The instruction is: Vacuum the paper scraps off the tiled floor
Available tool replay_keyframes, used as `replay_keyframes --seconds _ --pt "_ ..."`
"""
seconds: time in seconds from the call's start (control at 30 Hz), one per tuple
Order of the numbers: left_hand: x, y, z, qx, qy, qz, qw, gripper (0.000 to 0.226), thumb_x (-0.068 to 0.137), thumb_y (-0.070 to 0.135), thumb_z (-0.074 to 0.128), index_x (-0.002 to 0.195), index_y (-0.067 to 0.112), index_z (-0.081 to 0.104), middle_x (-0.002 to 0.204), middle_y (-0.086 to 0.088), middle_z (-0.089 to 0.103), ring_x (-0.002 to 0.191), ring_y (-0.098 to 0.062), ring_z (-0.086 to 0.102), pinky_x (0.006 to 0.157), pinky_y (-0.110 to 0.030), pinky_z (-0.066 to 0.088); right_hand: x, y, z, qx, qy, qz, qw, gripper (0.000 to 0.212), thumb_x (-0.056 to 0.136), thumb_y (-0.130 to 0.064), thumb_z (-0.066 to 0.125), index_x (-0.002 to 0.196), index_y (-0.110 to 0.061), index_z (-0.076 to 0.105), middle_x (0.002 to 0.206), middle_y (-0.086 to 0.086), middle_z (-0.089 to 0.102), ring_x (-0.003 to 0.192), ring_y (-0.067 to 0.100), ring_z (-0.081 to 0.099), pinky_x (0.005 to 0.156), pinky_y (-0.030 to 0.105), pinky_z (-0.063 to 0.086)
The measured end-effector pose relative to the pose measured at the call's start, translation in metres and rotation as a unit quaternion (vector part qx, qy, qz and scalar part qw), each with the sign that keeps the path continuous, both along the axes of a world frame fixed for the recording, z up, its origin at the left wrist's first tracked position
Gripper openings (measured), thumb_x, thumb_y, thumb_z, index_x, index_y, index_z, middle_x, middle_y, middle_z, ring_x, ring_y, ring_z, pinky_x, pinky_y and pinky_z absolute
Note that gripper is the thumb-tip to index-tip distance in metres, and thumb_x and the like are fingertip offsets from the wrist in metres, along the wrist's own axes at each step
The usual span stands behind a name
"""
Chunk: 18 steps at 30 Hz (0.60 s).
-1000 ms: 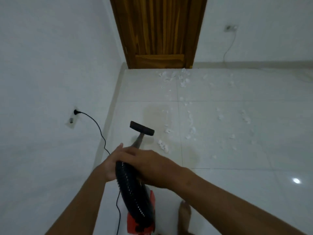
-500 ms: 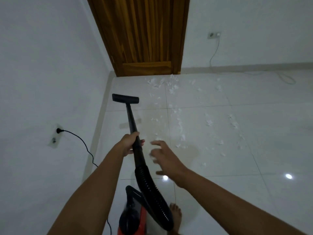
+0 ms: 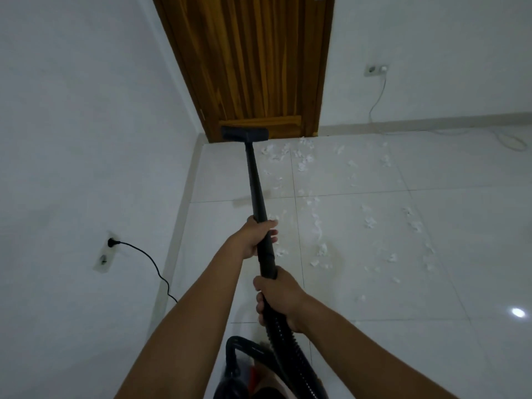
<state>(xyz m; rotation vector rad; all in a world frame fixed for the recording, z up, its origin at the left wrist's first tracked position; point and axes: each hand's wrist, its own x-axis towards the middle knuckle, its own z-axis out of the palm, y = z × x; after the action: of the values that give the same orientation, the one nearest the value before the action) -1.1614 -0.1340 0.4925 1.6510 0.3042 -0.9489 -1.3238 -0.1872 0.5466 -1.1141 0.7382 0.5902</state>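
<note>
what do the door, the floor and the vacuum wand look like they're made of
Door: wood, likely varnished, by its streaked brown grain. Floor: glossy glazed tile, probably ceramic; grout lines and a lamp glint show. Vacuum wand: matte black, probably plastic, though painted metal is possible.

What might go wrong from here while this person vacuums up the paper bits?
The nozzle sits right at the wooden door; a further push may knock it. The black cord trails low from the wall socket toward the person, so a tug or step might unplug it or trip them. Most paper scraps lie right of the nozzle and may be missed.
</note>
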Motion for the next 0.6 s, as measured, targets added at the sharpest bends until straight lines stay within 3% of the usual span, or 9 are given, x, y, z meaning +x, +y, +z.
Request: replay_keyframes --seconds 0.07,0.1,0.2,0.27,0.33,0.43,0.5,0.6 --pt "0.008 -0.01 -0.009 0.008 -0.047 -0.016 0.999 0.097 0.095 0.022 0.072 0.163 0.03 0.003 0.137 -0.014 0.058 0.079 -0.015 0.063 0.066 -0.03 0.056 0.006 -0.007 -0.001 -0.019 -0.017 0.009 1.0 0.033 0.098 -0.009 0.056 0.129 -0.016 0.048 0.061 0.007 0.054 0.047 0.016 0.052 0.049 0.03 0.05" --pt "0.013 -0.014 -0.016 0.005 -0.065 -0.015 0.998 0.103 0.096 0.02 0.071 0.162 0.037 -0.007 0.147 -0.016 0.051 0.079 -0.015 0.062 0.066 -0.029 0.056 0.009 -0.01 -0.003 -0.028 -0.033 0.012 0.999 0.043 0.098 -0.008 0.055 0.137 -0.024 0.044 0.063 0.007 0.055 0.048 0.016 0.053 0.049 0.031 0.05" --pt "0.026 -0.02 -0.034 -0.005 -0.1 0.007 0.995 0.097 0.101 0.016 0.06 0.159 0.046 -0.012 0.154 -0.023 0.043 0.079 -0.017 0.059 0.071 -0.032 0.055 0.014 -0.016 -0.007 -0.062 -0.075 0.035 0.995 0.082 0.099 -0.009 0.055 0.147 -0.06 0.012 0.084 0.01 0.061 0.059 0.016 0.059 0.052 0.032 0.057" --pt "0.036 -0.018 -0.04 -0.004 -0.101 0.003 0.995 0.093 0.102 0.016 0.057 0.158 0.048 -0.009 0.153 -0.025 0.044 0.077 -0.018 0.058 0.072 -0.034 0.055 0.015 -0.012 -0.009 -0.063 -0.063 0.048 0.995 0.089 0.101 -0.015 0.056 0.151 -0.063 0.0 0.098 0.011 0.061 0.065 0.017 0.063 0.056 0.033 0.061" --pt "0.044 -0.014 -0.044 -0.01 -0.088 -0.007 0.996 0.086 0.102 0.016 0.056 0.159 0.048 0.0 0.142 -0.025 0.053 0.074 -0.018 0.057 0.071 -0.034 0.055 0.018 0.0 -0.01 -0.04 -0.038 0.029 0.998 0.074 0.102 -0.02 0.057 0.152 -0.056 0.016 0.092 0.011 0.06 0.06 0.017 0.062 0.052 0.032 0.059" --pt "0.049 -0.01 -0.047 -0.044 -0.036 0.014 0.998 0.068 0.103 0.013 0.058 0.155 0.038 0.023 0.092 -0.013 0.061 0.063 -0.014 0.055 0.063 -0.031 0.055 0.03 0.018 -0.027 -0.098 -0.017 0.003 0.995 0.064 0.097 -0.024 0.067 0.151 -0.034 0.034 0.087 0.012 0.062 0.052 0.015 0.057 0.047 0.03 0.054" --pt "0.05 -0.007 -0.05 -0.051 -0.005 -0.007 0.999 0.07 0.101 0.012 0.061 0.154 0.038 0.024 0.078 -0.007 0.057 0.058 -0.013 0.055 0.06 -0.03 0.055 0.039 0.028 -0.04 -0.177 -0.022 0.008 0.984 0.073 0.095 -0.017 0.066 0.156 -0.032 0.029 0.106 0.015 0.065 0.06 0.017 0.061 0.055 0.036 0.061" --pt "0.048 -0.001 -0.052 -0.019 -0.003 -0.094 0.995 0.096 0.099 0.01 0.065 0.16 0.042 -0.001 0.075 -0.008 0.059 0.057 -0.014 0.057 0.06 -0.03 0.056 0.043 0.038 -0.05 -0.267 -0.034 0.031 0.963 0.085 0.096 -0.01 0.055 0.164 -0.033 0.009 0.131 0.017 0.06 0.074 0.021 0.068 0.067 0.036 0.065"
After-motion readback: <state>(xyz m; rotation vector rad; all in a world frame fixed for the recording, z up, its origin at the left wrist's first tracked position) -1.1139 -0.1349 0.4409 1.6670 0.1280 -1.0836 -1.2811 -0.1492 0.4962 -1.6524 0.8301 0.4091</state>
